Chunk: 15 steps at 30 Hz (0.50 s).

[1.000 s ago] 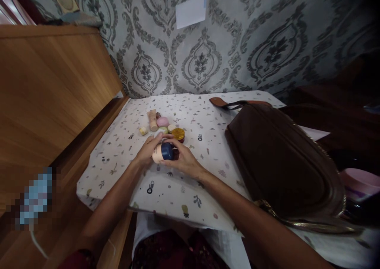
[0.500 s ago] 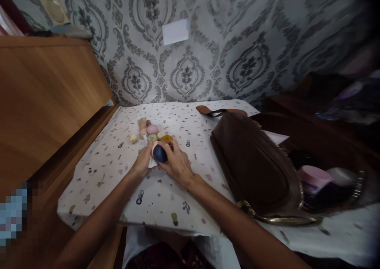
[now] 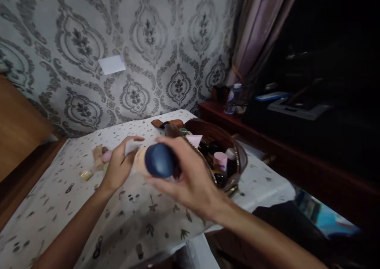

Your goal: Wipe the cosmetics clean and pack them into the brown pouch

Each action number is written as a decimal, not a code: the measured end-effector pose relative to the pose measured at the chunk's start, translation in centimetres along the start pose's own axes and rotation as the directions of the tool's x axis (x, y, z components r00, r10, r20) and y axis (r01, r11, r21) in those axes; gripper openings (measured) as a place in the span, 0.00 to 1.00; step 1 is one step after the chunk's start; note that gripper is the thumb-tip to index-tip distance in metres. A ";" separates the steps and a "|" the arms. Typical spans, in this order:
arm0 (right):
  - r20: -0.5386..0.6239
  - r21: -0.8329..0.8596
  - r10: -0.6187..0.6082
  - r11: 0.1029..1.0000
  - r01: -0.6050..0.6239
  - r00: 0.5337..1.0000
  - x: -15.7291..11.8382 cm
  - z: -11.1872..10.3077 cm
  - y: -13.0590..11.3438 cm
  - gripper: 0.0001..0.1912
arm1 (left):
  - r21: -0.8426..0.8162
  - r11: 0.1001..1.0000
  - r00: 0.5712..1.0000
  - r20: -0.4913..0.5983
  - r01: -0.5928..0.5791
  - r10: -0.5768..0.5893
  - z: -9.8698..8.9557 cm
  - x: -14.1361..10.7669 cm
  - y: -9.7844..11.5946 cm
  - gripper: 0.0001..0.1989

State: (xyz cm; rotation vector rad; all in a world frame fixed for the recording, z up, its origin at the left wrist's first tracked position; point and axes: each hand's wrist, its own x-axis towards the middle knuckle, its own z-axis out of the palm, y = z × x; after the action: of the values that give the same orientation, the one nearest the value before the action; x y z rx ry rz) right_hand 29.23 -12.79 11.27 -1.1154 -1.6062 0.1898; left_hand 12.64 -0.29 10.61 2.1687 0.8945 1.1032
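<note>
Container (image 3: 159,160) with a dark-blue cap and a pale peach body, held sideways above the worktop (image 3: 162,225), cap toward the right. The right hand (image 3: 194,178) is curved around the cap end, thumb below and fingers above, partly closed on it. The left hand (image 3: 119,164), half curled, holds a white tissue-like piece (image 3: 132,145) beside the container's pale end; blur prevents telling whether it also touches the container. Left of the left hand, on the patterned cover, lie a beige tube (image 3: 97,156), a pink rounded item (image 3: 107,156) partly hidden by the hand, and, nearer the viewer, a small yellowish jar (image 3: 86,175). Behind the right hand, a brown bag (image 3: 244,158) stands open; inside are a pink-lidded container (image 3: 220,160), a grey-capped container (image 3: 230,155) and a pale pink card-like piece (image 3: 194,140). Beyond, a clear bottle (image 3: 232,99) stands upright on a dark reddish ledge (image 3: 218,110).
</note>
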 end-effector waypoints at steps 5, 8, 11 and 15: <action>-0.327 -0.083 0.105 0.987 -0.139 0.939 1.1 -8.9 2.0 0.29 | 0.182 0.866 0.858 0.331 -0.466 0.392 5.1 6.1 4.9 0.27; -0.424 -0.089 0.153 0.974 -0.209 0.893 1.4 -12.3 4.4 0.29 | 0.358 0.719 0.757 0.550 -0.596 0.353 7.8 9.0 6.9 0.32; -0.463 -0.081 0.184 0.965 -0.249 0.867 1.6 -14.0 6.7 0.29 | 0.430 0.556 0.641 0.722 -0.711 0.260 9.1 10.6 8.0 0.35; -0.396 -0.148 0.178 0.956 -0.254 0.901 2.3 -14.6 8.9 0.30 | 0.409 0.484 0.537 0.829 -0.773 0.157 9.0 11.4 8.3 0.33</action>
State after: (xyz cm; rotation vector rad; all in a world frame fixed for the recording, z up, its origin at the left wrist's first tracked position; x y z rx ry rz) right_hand 46.43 -12.35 12.66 -1.3915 -1.1705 -0.0417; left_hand 27.90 1.62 17.33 3.3631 0.2771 -0.1370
